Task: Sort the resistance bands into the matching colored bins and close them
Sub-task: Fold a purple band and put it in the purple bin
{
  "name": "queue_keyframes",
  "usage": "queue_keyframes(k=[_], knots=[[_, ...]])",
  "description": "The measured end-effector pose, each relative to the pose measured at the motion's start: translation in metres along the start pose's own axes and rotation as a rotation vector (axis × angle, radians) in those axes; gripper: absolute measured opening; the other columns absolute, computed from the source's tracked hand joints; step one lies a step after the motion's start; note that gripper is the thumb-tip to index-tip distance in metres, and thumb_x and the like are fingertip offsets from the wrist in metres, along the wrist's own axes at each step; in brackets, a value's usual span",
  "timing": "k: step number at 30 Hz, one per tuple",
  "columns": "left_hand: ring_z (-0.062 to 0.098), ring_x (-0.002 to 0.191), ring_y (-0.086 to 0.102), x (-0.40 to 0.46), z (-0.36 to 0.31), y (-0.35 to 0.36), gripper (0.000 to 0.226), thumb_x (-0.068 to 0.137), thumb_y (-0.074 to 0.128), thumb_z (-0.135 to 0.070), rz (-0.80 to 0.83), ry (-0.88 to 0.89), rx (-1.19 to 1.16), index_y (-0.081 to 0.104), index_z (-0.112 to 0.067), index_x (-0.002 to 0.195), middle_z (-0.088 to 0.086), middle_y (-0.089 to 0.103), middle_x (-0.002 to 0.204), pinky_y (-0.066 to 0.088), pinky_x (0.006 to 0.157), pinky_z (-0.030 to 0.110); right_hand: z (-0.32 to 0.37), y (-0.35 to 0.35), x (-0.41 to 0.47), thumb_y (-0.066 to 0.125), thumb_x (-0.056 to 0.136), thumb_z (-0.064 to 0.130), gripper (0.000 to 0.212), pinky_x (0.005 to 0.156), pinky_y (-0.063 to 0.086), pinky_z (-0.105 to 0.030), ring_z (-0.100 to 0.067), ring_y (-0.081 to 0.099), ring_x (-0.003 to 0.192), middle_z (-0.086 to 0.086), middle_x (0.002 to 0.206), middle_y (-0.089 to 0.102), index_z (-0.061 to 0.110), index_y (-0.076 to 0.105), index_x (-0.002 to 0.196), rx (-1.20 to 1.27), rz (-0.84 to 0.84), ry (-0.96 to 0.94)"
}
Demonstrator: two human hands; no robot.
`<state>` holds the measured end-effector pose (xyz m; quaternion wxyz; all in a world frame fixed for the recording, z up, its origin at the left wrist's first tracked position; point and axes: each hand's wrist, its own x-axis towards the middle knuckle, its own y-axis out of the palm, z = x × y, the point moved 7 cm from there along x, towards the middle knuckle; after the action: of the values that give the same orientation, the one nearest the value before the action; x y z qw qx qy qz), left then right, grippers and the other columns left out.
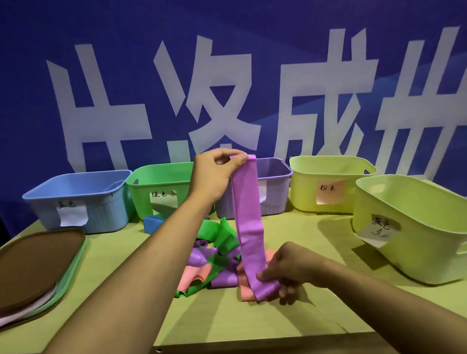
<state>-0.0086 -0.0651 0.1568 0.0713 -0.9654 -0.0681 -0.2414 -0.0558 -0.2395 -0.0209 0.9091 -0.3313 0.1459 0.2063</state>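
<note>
We stretch 1 purple band upright above the pile at the bench's middle, left hand pinching its top, right hand gripping its bottom; thin and floppy, best held by the ends.

A staged demo booth: a blue banner with large white characters backs the table.

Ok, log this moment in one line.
left hand pinches purple band top | right hand grips its bottom | band stretched upright over pile | purple bin open
</note>
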Motion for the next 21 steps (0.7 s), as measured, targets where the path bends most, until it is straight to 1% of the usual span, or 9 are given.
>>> queue_keyframes(k=[3,5,7,9,12,13,15,18,21], knots=[[0.004,0.088,0.068,-0.001,0.020,0.004,0.009,0.088,0.080,-0.023,-0.009,-0.038,-0.013,0.077,-0.031,0.087,-0.009,0.076,0.096,0.058,0.080,0.027,-0.012,0.004,0.002,0.071,0.096,0.034,0.040,0.057,0.059,-0.030,-0.019,0.066,0.056,-0.012,0.074,0.074,-0.004,0.067,0.110,-0.050,0.001,0.133],[0.003,0.086,0.069,0.001,0.034,0.007,0.008,0.087,0.080,-0.021,-0.008,-0.070,-0.046,0.078,-0.029,0.088,-0.008,0.076,0.094,0.058,0.080,0.028,-0.017,0.003,0.004,0.069,0.096,0.040,0.044,0.060,0.061,-0.031,-0.020,0.068,0.055,-0.012,0.072,0.075,-0.003,0.067,0.106,-0.162,-0.022,0.172],[-0.002,0.082,0.070,0.002,0.042,0.009,0.007,0.087,0.080,-0.020,-0.019,-0.091,-0.077,0.079,-0.026,0.090,-0.007,0.077,0.094,0.058,0.079,0.026,-0.017,0.000,0.007,0.067,0.094,0.050,0.047,0.061,0.061,-0.028,-0.016,0.070,0.055,-0.007,0.070,0.077,0.003,0.068,0.100,-0.333,-0.061,0.146],[-0.001,0.087,0.070,0.003,0.050,0.010,0.006,0.088,0.080,-0.023,-0.035,-0.112,-0.076,0.080,-0.027,0.092,-0.008,0.077,0.095,0.058,0.079,0.026,-0.013,-0.004,0.007,0.066,0.092,0.057,0.048,0.055,0.056,-0.023,-0.012,0.070,0.054,-0.001,0.065,0.074,0.009,0.069,0.096,-0.464,-0.097,0.107],[0.000,0.086,0.070,0.006,0.061,0.013,0.005,0.088,0.080,-0.024,-0.037,-0.121,-0.087,0.079,-0.029,0.090,-0.010,0.077,0.094,0.058,0.080,0.030,0.001,-0.014,0.010,0.065,0.091,0.060,0.054,0.055,0.051,-0.024,-0.014,0.067,0.058,-0.005,0.075,0.078,0.007,0.075,0.096,-0.519,-0.042,0.046],[-0.001,0.084,0.070,0.007,0.065,0.013,0.006,0.088,0.080,-0.022,-0.035,-0.112,-0.099,0.079,-0.029,0.089,-0.010,0.077,0.092,0.058,0.081,0.031,0.009,-0.022,0.011,0.064,0.092,0.060,0.057,0.054,0.049,-0.025,-0.014,0.065,0.057,-0.007,0.078,0.078,0.005,0.077,0.094,-0.483,-0.026,0.021],[0.001,0.083,0.070,0.009,0.072,0.013,0.007,0.088,0.080,-0.020,-0.031,-0.102,-0.114,0.080,-0.026,0.089,-0.008,0.078,0.089,0.057,0.081,0.031,0.029,-0.046,0.013,0.065,0.091,0.061,0.059,0.049,0.044,-0.023,-0.015,0.060,0.053,-0.009,0.071,0.075,0.003,0.076,0.084,-0.370,-0.079,-0.064],[0.012,0.095,0.074,0.011,0.083,0.014,0.008,0.087,0.081,-0.018,-0.012,-0.082,-0.116,0.081,-0.020,0.095,-0.003,0.079,0.096,0.060,0.089,0.037,0.052,-0.082,0.022,0.067,0.092,0.055,0.050,0.048,0.037,-0.024,-0.014,0.055,0.050,-0.005,0.060,0.068,0.007,0.069,0.078,0.021,-0.275,-0.271],[0.014,0.094,0.074,0.012,0.097,0.015,0.010,0.087,0.080,-0.015,-0.014,-0.077,-0.142,0.081,-0.024,0.091,-0.002,0.080,0.096,0.060,0.090,0.038,0.060,-0.103,0.038,0.064,0.097,0.045,0.037,0.058,0.041,-0.025,-0.009,0.060,0.062,0.001,0.069,0.069,0.011,0.067,0.083,0.431,-0.525,-0.509]])
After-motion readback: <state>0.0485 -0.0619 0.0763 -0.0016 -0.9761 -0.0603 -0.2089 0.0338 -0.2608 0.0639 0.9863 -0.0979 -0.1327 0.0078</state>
